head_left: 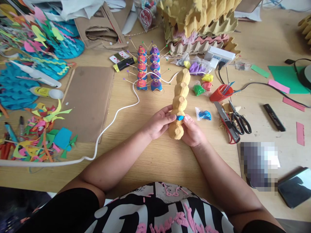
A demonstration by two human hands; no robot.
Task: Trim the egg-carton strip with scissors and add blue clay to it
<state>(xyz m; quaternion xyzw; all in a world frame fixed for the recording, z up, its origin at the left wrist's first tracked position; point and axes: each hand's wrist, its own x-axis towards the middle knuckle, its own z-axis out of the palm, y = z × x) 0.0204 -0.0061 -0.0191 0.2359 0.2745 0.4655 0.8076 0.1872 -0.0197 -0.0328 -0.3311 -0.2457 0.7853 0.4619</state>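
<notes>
Two hands grip one egg-carton strip.

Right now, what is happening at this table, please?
A person holds a strip of egg-carton cups lying on the wooden table. The left hand steadies it, and the right hand presses a blue clay piece onto it. Painted cup figures stand behind; scissors lie to the right.

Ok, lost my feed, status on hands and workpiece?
Left hand and right hand grip egg-carton strip. Fingertips pinch blue clay onto it. Scissors lie right, clear.
</notes>
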